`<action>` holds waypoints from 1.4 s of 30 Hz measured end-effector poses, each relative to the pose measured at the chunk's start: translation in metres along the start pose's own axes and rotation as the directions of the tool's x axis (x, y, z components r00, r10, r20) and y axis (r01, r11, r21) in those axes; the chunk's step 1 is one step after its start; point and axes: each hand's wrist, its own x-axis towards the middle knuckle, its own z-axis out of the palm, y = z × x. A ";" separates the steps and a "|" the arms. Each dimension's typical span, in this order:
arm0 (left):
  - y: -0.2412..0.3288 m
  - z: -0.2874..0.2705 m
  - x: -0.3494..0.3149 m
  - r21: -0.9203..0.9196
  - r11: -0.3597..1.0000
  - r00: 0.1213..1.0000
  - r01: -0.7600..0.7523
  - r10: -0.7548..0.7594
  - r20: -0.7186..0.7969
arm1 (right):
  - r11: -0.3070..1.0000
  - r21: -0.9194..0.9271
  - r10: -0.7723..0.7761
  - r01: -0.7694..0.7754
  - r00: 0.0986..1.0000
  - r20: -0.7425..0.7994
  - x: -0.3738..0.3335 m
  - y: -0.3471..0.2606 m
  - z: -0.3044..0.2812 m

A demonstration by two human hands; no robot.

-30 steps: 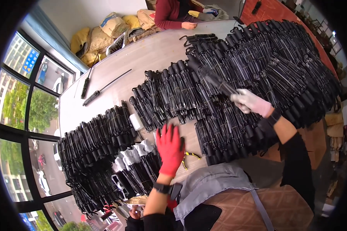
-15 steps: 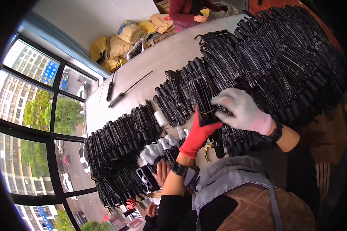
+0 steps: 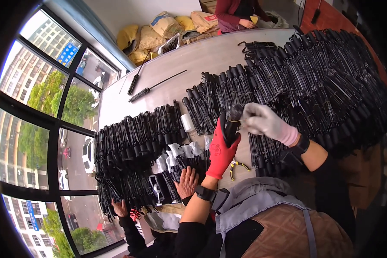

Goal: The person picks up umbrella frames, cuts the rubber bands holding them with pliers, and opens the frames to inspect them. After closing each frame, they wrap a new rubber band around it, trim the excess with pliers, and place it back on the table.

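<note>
My left hand [image 3: 221, 150], in a red glove with a black palm, grips a bundle of black folded umbrella frames [image 3: 231, 127]. The bundle is tipped so its dark end points up toward me. A thin yellowish band [image 3: 235, 121] crosses it near that end. On the bundle's right side my right hand [image 3: 264, 122], in a pale grey glove with a pink cuff, has its fingers closed at the band; slight blur softens the fingertips. Yellow-and-black pliers [image 3: 238, 168] lie on the table below my hands.
Rows of similar black umbrella frames [image 3: 318, 81] cover the right side, with another stack [image 3: 133, 142] at left. A white cylinder [image 3: 187, 123] stands between them. Two single frames [image 3: 146, 91] lie farther back. A co-worker's hand [image 3: 187, 182] rests left of my forearm; another person [image 3: 236, 17] works at the far edge.
The bundle has tilted from upright to end-on toward me. My right hand has closed at its band. The view has shifted, the pliers show fully, and a co-worker's other hand now reaches the left stack.
</note>
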 end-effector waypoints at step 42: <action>0.119 -0.108 0.108 -0.757 0.641 0.983 0.124 -0.185 0.005 | 0.684 -0.728 -0.002 0.049 0.998 0.064 -0.002 0.012 -0.011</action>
